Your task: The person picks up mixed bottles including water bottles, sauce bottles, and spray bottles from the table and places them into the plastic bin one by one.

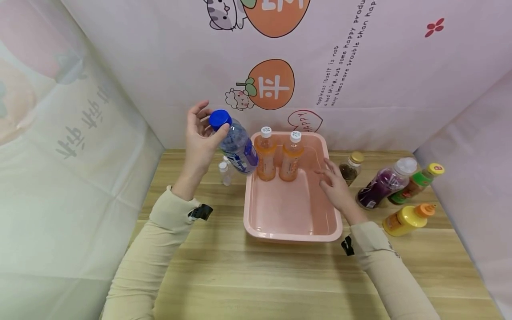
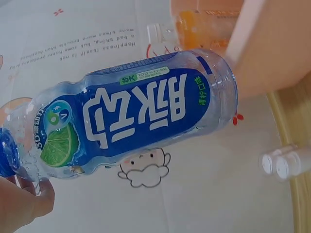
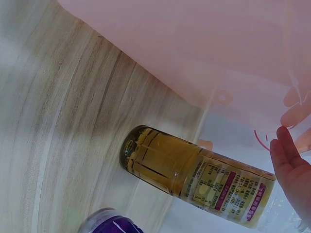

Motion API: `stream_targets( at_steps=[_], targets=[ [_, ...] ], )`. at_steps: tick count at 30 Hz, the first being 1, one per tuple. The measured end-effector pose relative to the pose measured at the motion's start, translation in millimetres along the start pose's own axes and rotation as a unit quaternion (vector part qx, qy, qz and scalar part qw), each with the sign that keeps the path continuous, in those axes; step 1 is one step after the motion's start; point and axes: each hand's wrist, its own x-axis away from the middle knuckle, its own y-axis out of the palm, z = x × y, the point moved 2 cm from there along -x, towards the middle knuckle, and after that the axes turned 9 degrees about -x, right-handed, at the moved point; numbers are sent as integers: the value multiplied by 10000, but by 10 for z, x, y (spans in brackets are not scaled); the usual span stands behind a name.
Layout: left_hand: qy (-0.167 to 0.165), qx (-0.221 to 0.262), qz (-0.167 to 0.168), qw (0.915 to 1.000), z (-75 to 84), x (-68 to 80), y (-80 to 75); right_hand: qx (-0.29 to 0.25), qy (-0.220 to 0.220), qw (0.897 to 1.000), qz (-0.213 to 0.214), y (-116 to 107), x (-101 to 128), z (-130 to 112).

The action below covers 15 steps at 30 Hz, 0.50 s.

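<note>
My left hand grips a clear plastic drink bottle near its blue cap. The bottle has a blue label with a lime slice on it and is tilted, its base beside the left rim of a pink plastic basin. Two orange drink bottles with white caps stand inside the basin at its back left. My right hand is at the basin's right rim, fingers loosely spread, with nothing held. Close by that hand stands a gold-capped bottle of amber liquid, outside the basin.
To the right on the wooden table are a purple drink bottle, a green-labelled bottle with a yellow cap and a yellow squeeze bottle. Small white-capped bottles stand left of the basin. Printed cloth walls surround the table.
</note>
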Motion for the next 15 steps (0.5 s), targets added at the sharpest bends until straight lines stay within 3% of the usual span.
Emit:
stream_targets(
  at_steps=[15],
  targets=[
    [93, -269, -540, 9981, 16, 27, 277, 27, 131, 9999, -62, -1, 11, -18]
  ],
)
